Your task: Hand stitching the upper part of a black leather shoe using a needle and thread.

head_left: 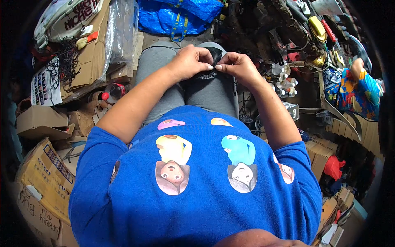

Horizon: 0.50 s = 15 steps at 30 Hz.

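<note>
Over my right thigh, a small black piece of material (215, 56) with a gathered, ruffled lower edge is pinched between my hands. It looks like fabric, but its exact kind is hard to make out. My left hand (192, 61) is closed on it, thumb against fingertips. My right hand (239, 68) meets it from the other side in a similar pinch. The two thumb tips almost touch in front of the piece. Fingers cover much of it, and anything finer between the fingertips is too small to see. My grey trousers (160, 66) lie beneath both hands.
A blue bag (173, 20) lies beyond my knees. Flattened cardboard (91, 61) and a red-capped bottle (114, 92) are at left, with cartons (45, 177) nearer. Small clear bottles (286, 84) stand at right. Beyond them is another person's colourful sleeve (362, 94).
</note>
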{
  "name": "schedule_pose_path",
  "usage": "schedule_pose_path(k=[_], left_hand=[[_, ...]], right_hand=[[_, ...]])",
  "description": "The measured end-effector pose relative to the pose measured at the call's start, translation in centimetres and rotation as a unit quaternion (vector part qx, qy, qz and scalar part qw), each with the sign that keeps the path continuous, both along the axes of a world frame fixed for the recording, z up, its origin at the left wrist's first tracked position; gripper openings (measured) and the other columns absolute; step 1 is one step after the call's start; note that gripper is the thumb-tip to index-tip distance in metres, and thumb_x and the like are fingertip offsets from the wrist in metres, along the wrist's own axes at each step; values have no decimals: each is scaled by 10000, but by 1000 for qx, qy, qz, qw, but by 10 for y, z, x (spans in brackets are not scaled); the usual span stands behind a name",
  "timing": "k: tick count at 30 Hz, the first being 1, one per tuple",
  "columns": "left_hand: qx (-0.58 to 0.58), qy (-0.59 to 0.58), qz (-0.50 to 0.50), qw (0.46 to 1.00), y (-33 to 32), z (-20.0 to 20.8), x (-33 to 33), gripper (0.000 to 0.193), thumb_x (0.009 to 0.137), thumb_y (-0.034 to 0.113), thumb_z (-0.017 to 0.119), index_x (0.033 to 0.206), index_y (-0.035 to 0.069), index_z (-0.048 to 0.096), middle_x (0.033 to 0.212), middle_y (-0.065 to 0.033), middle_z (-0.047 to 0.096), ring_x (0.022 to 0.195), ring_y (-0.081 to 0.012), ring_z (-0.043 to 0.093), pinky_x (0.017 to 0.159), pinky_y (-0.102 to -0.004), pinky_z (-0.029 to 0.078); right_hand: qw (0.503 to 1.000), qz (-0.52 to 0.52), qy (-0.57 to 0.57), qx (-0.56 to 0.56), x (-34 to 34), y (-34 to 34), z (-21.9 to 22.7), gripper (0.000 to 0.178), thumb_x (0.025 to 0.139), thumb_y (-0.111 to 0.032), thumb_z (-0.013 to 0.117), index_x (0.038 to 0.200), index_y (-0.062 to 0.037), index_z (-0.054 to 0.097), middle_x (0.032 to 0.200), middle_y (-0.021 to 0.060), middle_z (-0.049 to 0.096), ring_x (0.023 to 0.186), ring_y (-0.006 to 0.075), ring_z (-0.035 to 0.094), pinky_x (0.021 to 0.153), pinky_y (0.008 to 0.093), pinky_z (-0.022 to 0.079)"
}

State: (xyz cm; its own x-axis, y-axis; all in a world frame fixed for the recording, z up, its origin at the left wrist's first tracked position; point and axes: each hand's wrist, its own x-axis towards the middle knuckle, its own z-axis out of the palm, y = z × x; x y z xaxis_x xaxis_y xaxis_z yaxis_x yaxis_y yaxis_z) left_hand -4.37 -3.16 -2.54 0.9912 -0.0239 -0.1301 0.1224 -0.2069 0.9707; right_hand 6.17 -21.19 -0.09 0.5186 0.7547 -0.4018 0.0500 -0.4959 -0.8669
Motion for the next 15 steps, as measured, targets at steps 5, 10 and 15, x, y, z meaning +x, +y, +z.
schedule_pose_path(k=[5, 10, 15], left_hand=[[136, -43, 13, 990, 26, -2, -13, 125, 752, 114, 655, 835, 29, 618, 758, -63, 589, 741, -154, 562, 688, -288, 436], [177, 5, -15, 984, 14, 28, -14, 128, 798, 107, 585, 875, 5, 572, 786, -110, 605, 749, -191, 575, 684, -318, 443], [196, -15, -44, 980, 8, 21, -8, 144, 821, 109, 545, 917, 10, 585, 857, -146, 627, 806, -256, 608, 728, -347, 464]], right_hand=[[1000, -5, 11, 9, 13, -16, 8, 154, 779, -152, 705, 803, -52, 590, 699, -56, 532, 682, 44, 483, 650, 197, 404], [996, -47, 55, 46, -8, -26, 4, 229, 751, -204, 734, 844, -64, 578, 880, -25, 515, 793, 55, 469, 720, 200, 388], [992, -58, -105, 41, -36, -44, -1, 242, 711, -163, 766, 820, -47, 584, 883, -10, 425, 801, 74, 464, 708, 211, 388]])
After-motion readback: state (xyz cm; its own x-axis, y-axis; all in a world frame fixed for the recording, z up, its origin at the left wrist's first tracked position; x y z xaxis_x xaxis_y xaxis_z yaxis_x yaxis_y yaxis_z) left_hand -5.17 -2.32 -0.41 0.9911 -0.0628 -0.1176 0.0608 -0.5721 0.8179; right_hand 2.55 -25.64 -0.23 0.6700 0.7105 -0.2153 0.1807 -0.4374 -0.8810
